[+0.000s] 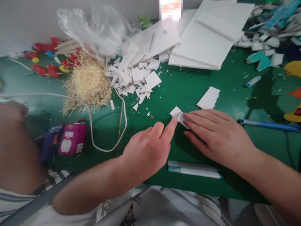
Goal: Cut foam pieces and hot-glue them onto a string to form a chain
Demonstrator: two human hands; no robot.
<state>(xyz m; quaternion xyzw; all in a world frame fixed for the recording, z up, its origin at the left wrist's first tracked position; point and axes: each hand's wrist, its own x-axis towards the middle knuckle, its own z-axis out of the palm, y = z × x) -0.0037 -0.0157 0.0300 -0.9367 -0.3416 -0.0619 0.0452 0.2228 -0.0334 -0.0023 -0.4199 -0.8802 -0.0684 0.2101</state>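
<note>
A small white foam-board piece (pixel 176 112) lies on the green table, with a crease or cut line across it. My left hand (pixel 150 141) is closed around a thin yellow cutter (pixel 164 131), mostly hidden by the fingers; the index finger points down onto the piece. Flat over the piece's right end rests my right hand (pixel 216 131), fingers stretched out and covering part of it. Just beyond those fingers is another white foam piece (pixel 208 98) with one ragged edge.
White scraps (pixel 134 78) lie beside a straw-coloured pile (pixel 88 81). Large white boards (pixel 204 37) are stacked behind. Markers (pixel 194 169) lie near the front edge. A white cable (pixel 91 125) loops near a purple box (pixel 72 138). Another person's arm (pixel 18 147) is at left.
</note>
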